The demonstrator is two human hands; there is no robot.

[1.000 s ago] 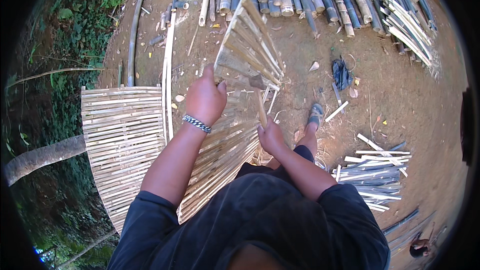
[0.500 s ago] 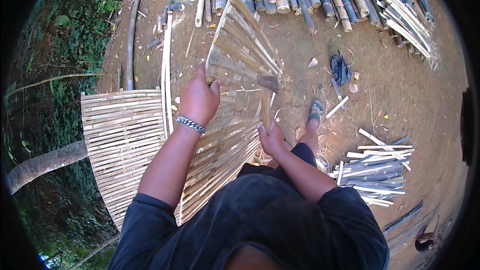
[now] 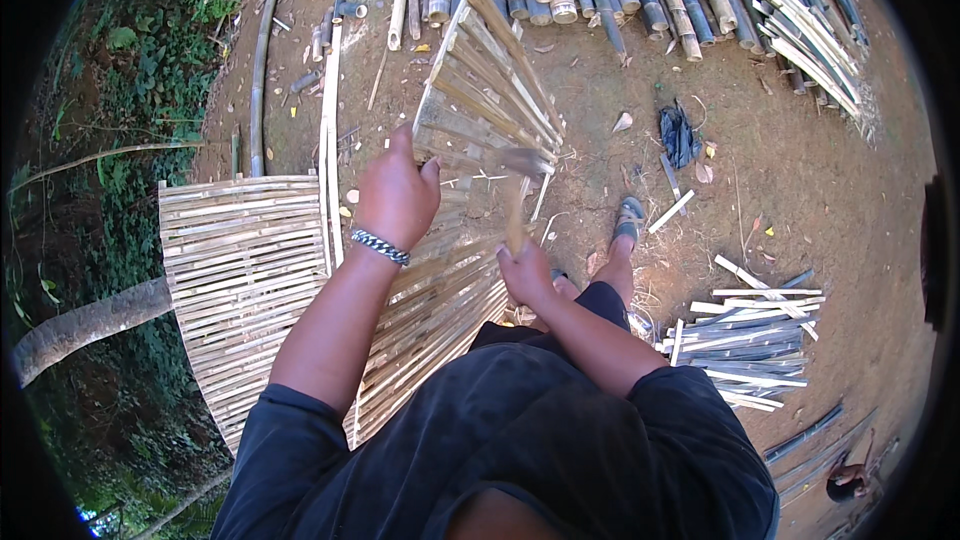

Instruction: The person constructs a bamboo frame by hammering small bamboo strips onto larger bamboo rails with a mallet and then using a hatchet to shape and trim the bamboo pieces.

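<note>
My right hand [image 3: 525, 273] is closed round the pale wooden handle of a hammer [image 3: 515, 225], whose dark head is smeared by motion. The head hovers over or against the right ends of the slats of a bamboo slat panel [image 3: 480, 100]; contact cannot be made out. This panel stretches from the far middle down toward my body, its slats fanning out between light edge strips. At the panel's left edge, my left hand [image 3: 398, 195] is closed, its thumb raised and most fingers hidden behind. A chain bracelet [image 3: 381, 246] circles that wrist.
Another bamboo slat panel [image 3: 250, 270] lies at left beside greenery. Bamboo poles [image 3: 560, 0] are stacked at the far side, with split strips [image 3: 815, 50] to their right. More cut strips [image 3: 745, 340] lie at right, and a black plastic bag [image 3: 678, 135] sits beyond my foot [image 3: 628, 220].
My right hand has shifted slightly left with the hammer, and the hammer head has tilted and moved left over the slats. My left hand has stayed almost in place.
</note>
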